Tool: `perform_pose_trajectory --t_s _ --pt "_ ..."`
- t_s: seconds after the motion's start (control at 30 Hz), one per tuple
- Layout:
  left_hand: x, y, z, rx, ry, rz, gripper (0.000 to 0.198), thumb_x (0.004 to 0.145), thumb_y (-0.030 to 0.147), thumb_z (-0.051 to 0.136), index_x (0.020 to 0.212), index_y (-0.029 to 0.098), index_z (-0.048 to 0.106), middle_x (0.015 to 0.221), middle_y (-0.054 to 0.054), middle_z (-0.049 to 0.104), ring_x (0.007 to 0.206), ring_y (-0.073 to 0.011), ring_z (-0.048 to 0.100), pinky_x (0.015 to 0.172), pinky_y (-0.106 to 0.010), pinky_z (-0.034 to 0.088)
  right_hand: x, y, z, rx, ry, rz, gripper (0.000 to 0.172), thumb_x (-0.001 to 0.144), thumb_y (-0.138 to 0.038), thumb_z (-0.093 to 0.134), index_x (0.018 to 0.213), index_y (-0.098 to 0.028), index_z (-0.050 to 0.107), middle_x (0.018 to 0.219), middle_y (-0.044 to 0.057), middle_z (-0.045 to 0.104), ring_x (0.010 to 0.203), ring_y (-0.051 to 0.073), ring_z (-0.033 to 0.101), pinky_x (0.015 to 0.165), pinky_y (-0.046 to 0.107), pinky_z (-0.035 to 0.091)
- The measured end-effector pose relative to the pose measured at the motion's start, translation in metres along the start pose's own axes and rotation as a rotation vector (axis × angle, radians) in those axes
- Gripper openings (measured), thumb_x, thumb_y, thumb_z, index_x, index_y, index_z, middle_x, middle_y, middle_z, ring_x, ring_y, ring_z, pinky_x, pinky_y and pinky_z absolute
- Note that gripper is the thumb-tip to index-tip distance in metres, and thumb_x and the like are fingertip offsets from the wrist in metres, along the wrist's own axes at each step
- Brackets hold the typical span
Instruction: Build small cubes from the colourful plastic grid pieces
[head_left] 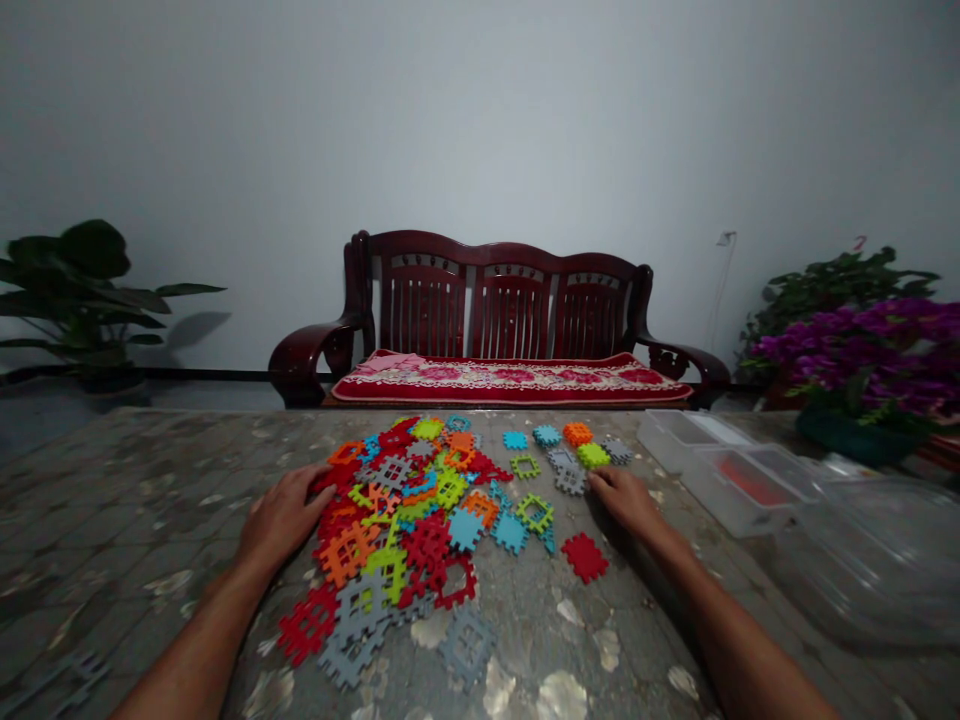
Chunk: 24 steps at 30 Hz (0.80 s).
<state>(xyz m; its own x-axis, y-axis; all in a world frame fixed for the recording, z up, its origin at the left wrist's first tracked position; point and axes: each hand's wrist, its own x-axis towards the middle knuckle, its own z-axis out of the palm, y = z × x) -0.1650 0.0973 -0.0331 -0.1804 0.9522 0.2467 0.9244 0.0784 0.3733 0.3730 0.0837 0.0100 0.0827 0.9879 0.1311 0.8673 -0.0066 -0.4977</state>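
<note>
My left hand (pixel 289 510) rests at the left edge of a mixed pile of toothed plastic building pieces, its thumb and fingers apart. Its fingertips touch or lie right beside red pieces there. An orange window-shaped piece (pixel 349 553) and a red solid piece (pixel 307 625) are close by. On the right side, my right hand (pixel 624 500) has its fingers drawn together, tips at the edge of a grey window-shaped piece (pixel 570 481). Whatever may be under those fingertips is hidden. A lime-green square piece (pixel 593 455) and an orange piece (pixel 577 433) lie just beyond.
Near the right forearm lies a red square piece (pixel 585 557). Clear plastic boxes (pixel 731 480) and a transparent lid (pixel 877 560) occupy the table's right side, by purple flowers (pixel 870 345). A wooden bench (pixel 495 300) stands behind the patterned table (pixel 172 490).
</note>
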Motion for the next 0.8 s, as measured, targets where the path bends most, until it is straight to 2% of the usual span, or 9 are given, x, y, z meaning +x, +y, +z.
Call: perform_pose_trajectory --t_s 0.07,0.17,0.37,0.47,0.63,0.8 --pt "0.0 0.0 0.0 0.0 0.004 0.002 0.054 0.093 0.046 0.042 0.13 0.02 0.071 0.142 -0.015 0.068 0.13 -0.0349 0.064 0.109 -0.054 0.051 -0.001 0.006 0.003 -0.054 0.024 0.018 0.035 0.092 -0.033 0.049 0.1 -0.017 0.079 0.105 0.011 0.08 0.102 0.028 0.072 0.088 0.034 0.051" --pt "0.001 -0.001 -0.001 -0.005 0.006 0.003 0.053 0.093 0.046 0.042 0.13 0.02 0.071 0.142 -0.015 0.068 0.13 -0.0344 0.064 0.11 -0.055 0.05 -0.004 0.008 0.01 -0.095 0.063 0.028 0.039 0.089 -0.033 0.056 0.118 -0.015 0.077 0.119 0.013 0.077 0.109 0.03 0.071 0.095 0.036 0.052" --pt "0.001 0.001 -0.002 -0.012 0.008 -0.004 0.049 0.093 0.045 0.045 0.128 0.022 0.071 0.141 -0.013 0.07 0.128 -0.0317 0.065 0.111 -0.05 0.05 -0.004 0.006 0.023 -0.134 0.096 -0.106 0.055 0.083 -0.031 0.066 0.136 -0.016 0.069 0.137 0.014 0.071 0.127 0.033 0.063 0.109 0.041 0.047" --pt "0.001 0.0 -0.002 -0.009 0.003 0.002 0.052 0.094 0.046 0.043 0.129 0.02 0.071 0.141 -0.014 0.07 0.127 -0.0328 0.065 0.109 -0.051 0.052 -0.004 0.007 0.025 -0.146 0.081 -0.121 0.056 0.084 -0.031 0.065 0.137 -0.016 0.068 0.137 0.015 0.071 0.126 0.032 0.064 0.109 0.042 0.047" --pt "0.001 -0.002 0.0 -0.008 0.036 -0.001 0.049 0.093 0.046 0.046 0.125 0.022 0.075 0.137 -0.014 0.072 0.126 -0.0366 0.066 0.104 -0.054 0.054 -0.006 0.012 0.026 -0.132 0.107 -0.198 0.046 0.089 -0.038 0.064 0.129 -0.018 0.072 0.128 0.014 0.075 0.122 0.033 0.065 0.108 0.043 0.048" --pt "0.002 -0.002 -0.001 -0.032 0.017 -0.012 0.05 0.093 0.047 0.047 0.126 0.021 0.074 0.137 -0.015 0.071 0.124 -0.0348 0.067 0.106 -0.053 0.054 -0.008 0.014 0.024 -0.132 0.102 -0.213 0.044 0.09 -0.039 0.063 0.127 -0.018 0.074 0.126 0.015 0.076 0.119 0.032 0.067 0.106 0.044 0.05"
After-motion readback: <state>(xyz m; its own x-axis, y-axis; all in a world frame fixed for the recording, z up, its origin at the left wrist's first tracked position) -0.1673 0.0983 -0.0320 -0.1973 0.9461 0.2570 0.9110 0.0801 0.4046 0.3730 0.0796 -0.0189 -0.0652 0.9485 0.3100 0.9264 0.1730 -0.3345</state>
